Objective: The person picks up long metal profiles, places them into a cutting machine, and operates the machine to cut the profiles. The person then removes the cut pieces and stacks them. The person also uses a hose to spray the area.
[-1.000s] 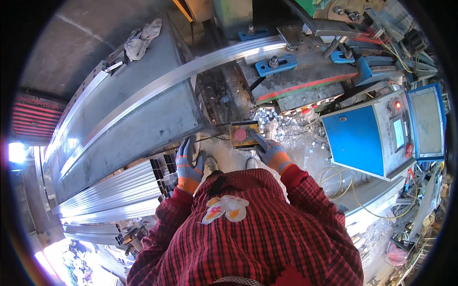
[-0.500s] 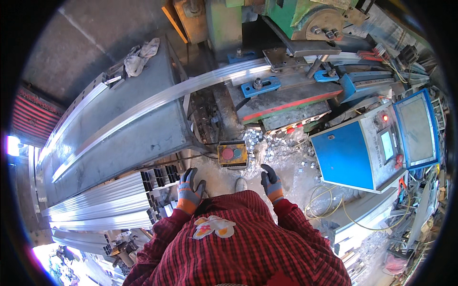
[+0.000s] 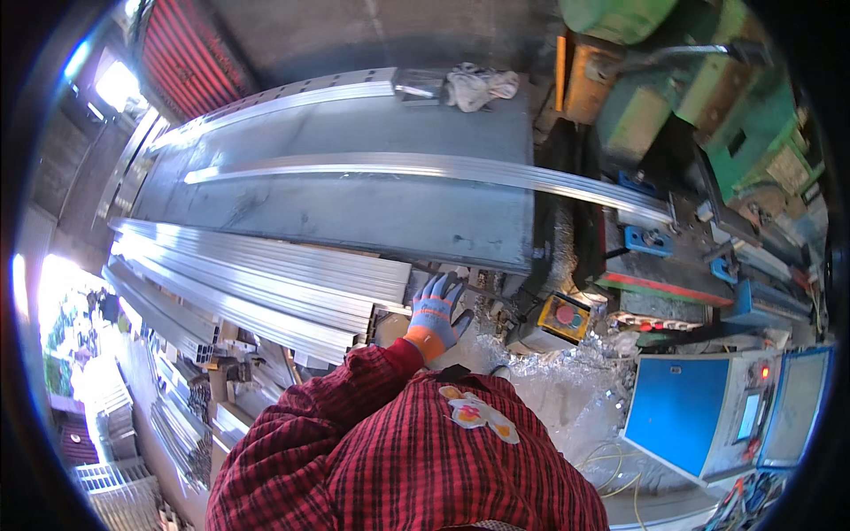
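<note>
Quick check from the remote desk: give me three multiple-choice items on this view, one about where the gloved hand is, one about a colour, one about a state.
1. Where is the left hand?
A. At the end of the stacked aluminium profiles
B. On the blue control cabinet
C. On the white rag

2. What colour is the button on the yellow switch box?
A. Green
B. Red
C. Black

3. How is the left hand posed?
A. Clenched round a profile
B. Fingers spread open
C. Holding a tool

Answers: 1 A, the glove sits beside the profile ends. 2 B, a round red cap shows. 3 B, the fingers are splayed, gripping nothing.
</note>
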The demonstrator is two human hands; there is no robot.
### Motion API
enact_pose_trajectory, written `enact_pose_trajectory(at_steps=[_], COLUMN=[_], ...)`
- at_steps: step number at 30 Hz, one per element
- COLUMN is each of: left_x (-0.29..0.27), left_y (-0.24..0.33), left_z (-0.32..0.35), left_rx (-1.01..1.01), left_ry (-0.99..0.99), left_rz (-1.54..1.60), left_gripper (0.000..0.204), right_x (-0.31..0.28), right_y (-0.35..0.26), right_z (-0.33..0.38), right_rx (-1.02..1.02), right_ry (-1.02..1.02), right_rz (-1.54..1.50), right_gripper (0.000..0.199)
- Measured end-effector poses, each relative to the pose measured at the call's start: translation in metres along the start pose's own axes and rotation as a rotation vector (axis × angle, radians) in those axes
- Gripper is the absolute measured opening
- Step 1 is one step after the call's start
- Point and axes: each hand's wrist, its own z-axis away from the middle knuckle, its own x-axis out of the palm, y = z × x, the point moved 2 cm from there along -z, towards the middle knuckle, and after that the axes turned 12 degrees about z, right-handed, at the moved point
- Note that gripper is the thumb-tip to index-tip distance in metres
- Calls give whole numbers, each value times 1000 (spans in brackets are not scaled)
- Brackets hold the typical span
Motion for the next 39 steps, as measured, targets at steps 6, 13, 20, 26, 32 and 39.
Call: enact_pose_trajectory(at_steps=[6,13,20,26,32,39], left_x=[-36,-37,-28,-36,-35,-28], left_y=[-33,-66,-79,-81,-82,-85], left_z=[-34,-57,-58,-53,-53,-58], left_rx=[-145,-279,-248,-215,-177,-207], left_ry=[-114,-135,-138,-165,-113,-157], left_rz=[-116,-186,-147,-156,-90,-83], left_gripper=[71,74,80,80,79,80], right_x=[9,4,-1,3,0,-35], right_y=[-38,-63,-68,-60,-57,-59], right_z=[-4,-9,-10,-7,-2,17], right_rx=[-28,-55,-54,-35,-53,-35], right_ry=[-32,-32,-28,-47,-35,38], right_rz=[-5,5,6,12,-2,-1], right_gripper=[30,33,36,38,41,44])
